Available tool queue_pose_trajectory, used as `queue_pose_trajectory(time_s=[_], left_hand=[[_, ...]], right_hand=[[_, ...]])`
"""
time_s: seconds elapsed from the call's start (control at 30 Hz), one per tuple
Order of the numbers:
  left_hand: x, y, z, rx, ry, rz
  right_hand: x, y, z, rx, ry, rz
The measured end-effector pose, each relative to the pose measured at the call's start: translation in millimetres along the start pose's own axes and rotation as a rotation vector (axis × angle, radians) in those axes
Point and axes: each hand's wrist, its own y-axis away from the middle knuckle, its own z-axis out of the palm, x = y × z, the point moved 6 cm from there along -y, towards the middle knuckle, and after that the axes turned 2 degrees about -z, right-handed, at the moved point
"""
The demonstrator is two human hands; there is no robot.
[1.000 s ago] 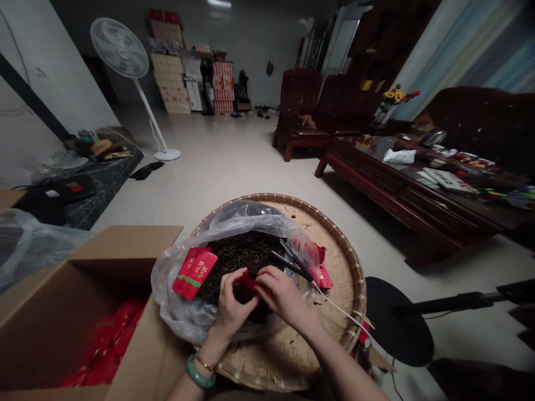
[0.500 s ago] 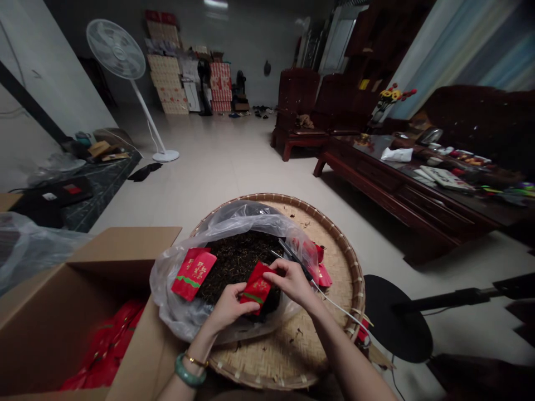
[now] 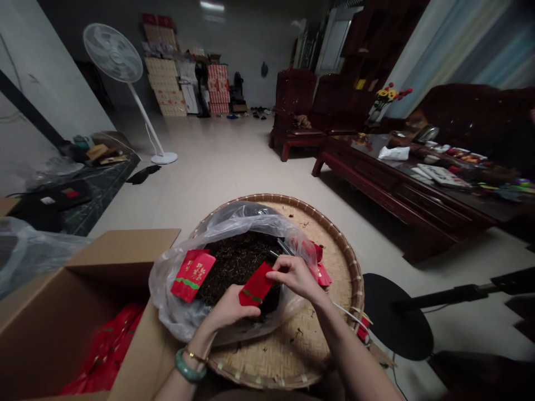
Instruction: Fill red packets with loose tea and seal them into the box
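Both my hands hold one small red packet above a heap of dark loose tea. My left hand grips its lower end, thumb on top. My right hand pinches its upper corner. The tea lies in a clear plastic bag on a round woven bamboo tray. Another red packet leans on the bag's left rim. More red packets lie behind my right hand, next to a dark tool half hidden by it.
An open cardboard box with red packets inside stands at the left. A round black stand base lies right of the tray. A long dark wooden table runs along the right; a floor fan stands at the back left.
The packet, first held low against the tea, has been lifted and turned between my hands. My right hand has shifted up to its top corner.
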Motion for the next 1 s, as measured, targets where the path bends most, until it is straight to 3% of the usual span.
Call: queue_pose_trajectory(time_s=[0.13,0.33,0.5,0.67,0.83,1.0], left_hand=[[9,-3,-6.8,0.027,-0.036,0.043],[20,-10,-11.3,0.112,0.244,0.11],[9,-12,-9.5,0.265,0.447,0.038],[-1,-9,-2.7,0.334,0.674,-0.017],[-1,-7,-3.5,0.377,0.726,0.004],[-3,-7,-4.7,0.394,0.672,-0.001]], right_hand=[[2,-1,-3,0.028,-0.025,0.044],[5,2,14,-0.102,-0.109,0.049],[21,2,23,0.042,-0.264,0.106],[47,7,39,0.049,-0.365,0.296],[53,7,42,0.124,-0.458,0.331],[55,8,51,0.074,-0.512,0.377]])
